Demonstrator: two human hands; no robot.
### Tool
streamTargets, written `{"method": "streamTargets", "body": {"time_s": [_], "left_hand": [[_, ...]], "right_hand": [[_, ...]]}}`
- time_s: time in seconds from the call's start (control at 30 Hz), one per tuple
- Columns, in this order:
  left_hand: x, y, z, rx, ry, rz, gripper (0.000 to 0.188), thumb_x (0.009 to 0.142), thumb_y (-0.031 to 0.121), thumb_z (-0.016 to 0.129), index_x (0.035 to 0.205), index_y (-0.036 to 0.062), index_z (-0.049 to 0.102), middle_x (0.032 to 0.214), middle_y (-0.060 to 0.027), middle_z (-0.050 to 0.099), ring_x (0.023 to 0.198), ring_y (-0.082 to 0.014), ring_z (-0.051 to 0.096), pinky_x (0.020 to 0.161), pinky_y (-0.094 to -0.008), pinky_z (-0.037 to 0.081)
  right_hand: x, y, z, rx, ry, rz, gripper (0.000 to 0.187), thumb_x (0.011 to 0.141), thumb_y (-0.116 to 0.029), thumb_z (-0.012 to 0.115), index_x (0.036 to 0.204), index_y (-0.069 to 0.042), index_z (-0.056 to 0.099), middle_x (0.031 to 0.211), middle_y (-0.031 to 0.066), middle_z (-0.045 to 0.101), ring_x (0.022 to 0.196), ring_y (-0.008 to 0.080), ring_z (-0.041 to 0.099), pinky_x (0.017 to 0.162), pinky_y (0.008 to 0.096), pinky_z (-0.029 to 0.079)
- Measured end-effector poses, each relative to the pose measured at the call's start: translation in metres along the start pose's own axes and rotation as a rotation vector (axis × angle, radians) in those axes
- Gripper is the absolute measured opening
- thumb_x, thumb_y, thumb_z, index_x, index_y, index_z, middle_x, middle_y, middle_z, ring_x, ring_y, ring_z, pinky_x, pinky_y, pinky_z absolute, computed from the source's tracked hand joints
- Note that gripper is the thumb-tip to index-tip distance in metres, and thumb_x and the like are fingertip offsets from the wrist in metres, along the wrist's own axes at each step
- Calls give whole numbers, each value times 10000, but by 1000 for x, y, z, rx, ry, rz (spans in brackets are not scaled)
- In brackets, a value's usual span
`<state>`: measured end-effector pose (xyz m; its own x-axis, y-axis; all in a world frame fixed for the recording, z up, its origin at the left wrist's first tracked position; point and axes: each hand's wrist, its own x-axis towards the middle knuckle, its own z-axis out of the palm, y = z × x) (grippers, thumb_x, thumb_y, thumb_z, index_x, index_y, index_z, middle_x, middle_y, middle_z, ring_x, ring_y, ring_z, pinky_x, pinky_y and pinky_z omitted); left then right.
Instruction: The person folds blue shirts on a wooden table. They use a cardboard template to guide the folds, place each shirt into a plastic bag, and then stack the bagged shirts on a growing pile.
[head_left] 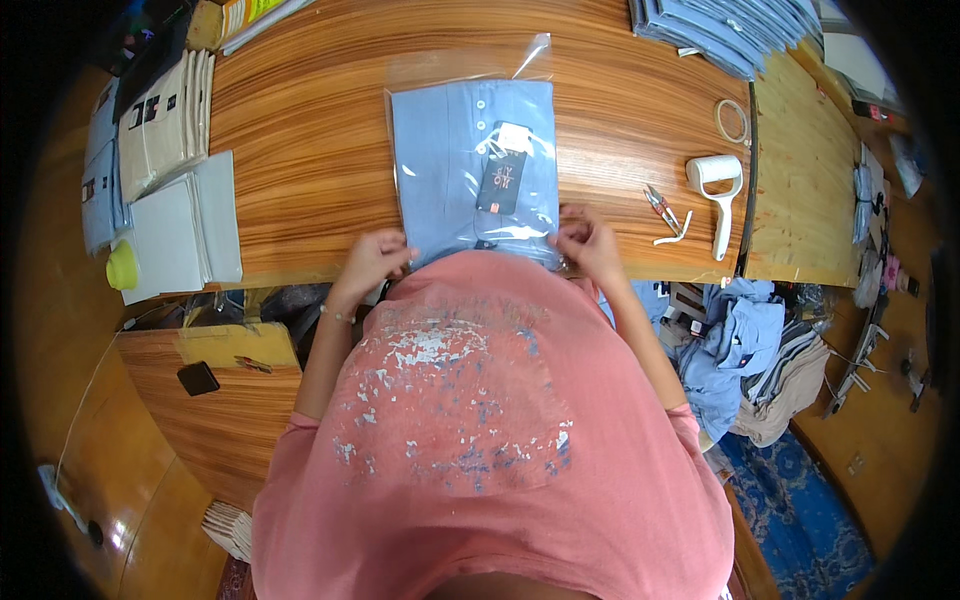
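A folded light-blue shirt lies inside a clear plastic bag on the wooden table, its buttons facing up. A dark hang tag on a white string rests on the shirt front. At the bag's near left corner, my left hand has its fingers closed on the plastic. My right hand pinches the bag's near right edge. The bag's nearest edge is partly hidden by my pink top, which leans against the table.
To the right lie thread snips, a white lint roller and a tape ring. Blue shirts are stacked at the far right. Beige garments and white sheets stand left. Loose clothes pile below the table's right side.
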<state>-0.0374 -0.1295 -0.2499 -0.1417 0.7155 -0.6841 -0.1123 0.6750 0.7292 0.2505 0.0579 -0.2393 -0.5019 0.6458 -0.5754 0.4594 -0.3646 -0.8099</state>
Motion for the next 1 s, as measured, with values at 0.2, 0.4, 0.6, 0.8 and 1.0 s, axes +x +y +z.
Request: {"method": "streamTargets", "body": {"time_s": [0.2,0.4,0.6,0.8,1.0], "left_hand": [[-4,-9,2,-21,34,-41,204,813,163,680,893,-12,610,674,-2,603,504,-56,501,449,-187,384],[-9,-6,3,-74,49,-76,187,849,177,647,890,-3,621,681,4,612,510,-38,509,437,-193,382],[-6,-30,3,-41,8,42,182,833,161,662,800,-14,623,646,-3,593,517,-45,480,468,-202,379],[-15,-1,4,-33,28,-46,197,841,155,651,723,5,605,637,33,568,565,-37,458,490,-214,368],[-9,-44,5,168,-18,27,235,848,193,630,692,28,571,570,39,464,500,-47,387,456,-216,314]], "right_hand": [[11,28,-12,-98,-124,21,378,729,42,693,1059,20,512,689,50,612,594,82,546,494,226,432],[2,5,-4,15,-86,58,265,734,33,698,967,5,577,686,18,614,552,40,495,476,199,384],[-2,31,-3,134,-204,154,183,759,6,693,925,3,616,670,1,614,553,32,483,477,193,362],[-9,9,1,184,-219,281,109,795,-64,682,874,-3,636,635,-5,603,530,42,474,479,204,368],[-13,31,-4,-126,-222,143,106,783,-97,688,767,-3,643,611,-9,571,533,48,468,481,225,376]]}}
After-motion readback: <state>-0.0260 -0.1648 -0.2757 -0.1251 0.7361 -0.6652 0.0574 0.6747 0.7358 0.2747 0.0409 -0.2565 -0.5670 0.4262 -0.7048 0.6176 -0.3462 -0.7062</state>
